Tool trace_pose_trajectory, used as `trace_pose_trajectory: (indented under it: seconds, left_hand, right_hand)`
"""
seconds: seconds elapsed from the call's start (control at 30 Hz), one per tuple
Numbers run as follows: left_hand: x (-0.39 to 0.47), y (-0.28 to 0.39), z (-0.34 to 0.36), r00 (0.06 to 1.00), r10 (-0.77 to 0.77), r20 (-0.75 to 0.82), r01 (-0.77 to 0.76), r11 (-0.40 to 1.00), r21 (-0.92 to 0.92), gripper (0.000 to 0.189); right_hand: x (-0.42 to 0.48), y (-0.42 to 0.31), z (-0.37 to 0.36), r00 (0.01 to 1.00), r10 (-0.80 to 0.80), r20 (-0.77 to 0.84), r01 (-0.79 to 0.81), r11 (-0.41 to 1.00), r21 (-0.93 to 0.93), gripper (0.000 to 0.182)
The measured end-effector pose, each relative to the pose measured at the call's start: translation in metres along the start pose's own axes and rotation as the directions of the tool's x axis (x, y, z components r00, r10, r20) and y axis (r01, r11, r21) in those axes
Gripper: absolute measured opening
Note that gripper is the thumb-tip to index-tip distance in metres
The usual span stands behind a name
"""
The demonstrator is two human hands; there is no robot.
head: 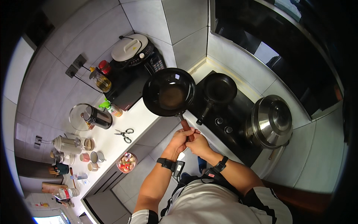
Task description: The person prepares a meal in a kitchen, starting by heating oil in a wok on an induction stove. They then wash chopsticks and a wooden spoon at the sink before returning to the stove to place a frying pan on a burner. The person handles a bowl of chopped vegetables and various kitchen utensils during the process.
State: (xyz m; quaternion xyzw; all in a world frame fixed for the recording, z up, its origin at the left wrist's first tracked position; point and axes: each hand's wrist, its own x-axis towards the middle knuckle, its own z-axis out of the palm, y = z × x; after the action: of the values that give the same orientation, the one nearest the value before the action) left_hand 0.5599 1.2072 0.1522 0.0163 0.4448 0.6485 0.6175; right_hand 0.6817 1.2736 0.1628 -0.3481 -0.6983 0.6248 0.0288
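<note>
A dark wok (172,92) with liquid in its bottom is in front of me, over the corner between the counter and the cooktop. Its brown wooden handle (185,125) points back towards my body. My left hand (179,140) is closed around the handle from the left. From the right, my right hand (198,144) grips the handle's end, touching the left hand. The fingers partly hide the grip. I cannot tell whether the wok rests on anything.
On the black gas cooktop (240,114) are a small frying pan (220,88) and a large lidded steel pot (271,123). The white counter (112,145) holds scissors (125,135), a steel kettle (98,117), a spray bottle (112,107), and a microwave (128,89) topped by an electric griddle (130,49). Below hangs a waste bin (127,163).
</note>
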Motion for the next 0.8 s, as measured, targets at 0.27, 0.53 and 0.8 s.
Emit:
trace_pose_trajectory:
  seconds: [0.27,0.53,0.8]
  left_hand:
    - [-0.075,-0.001,-0.074,0.974,0.1,-0.204,-0.102,0.995,-0.001,0.018]
    - [-0.113,-0.038,-0.104,0.935,0.125,-0.333,-0.013,0.947,0.321,0.03]
    - [-0.106,-0.059,-0.103,0.863,0.135,-0.487,0.026,0.951,0.309,0.039]
  right_hand:
    - [-0.037,0.012,0.005,0.905,0.08,0.418,-0.194,0.952,0.238,0.043]
    - [0.072,0.113,-0.125,0.822,0.333,-0.462,-0.485,0.835,-0.261,0.043]
    - [0.127,0.13,-0.135,0.7,0.534,-0.474,-0.678,0.705,-0.207,0.051]
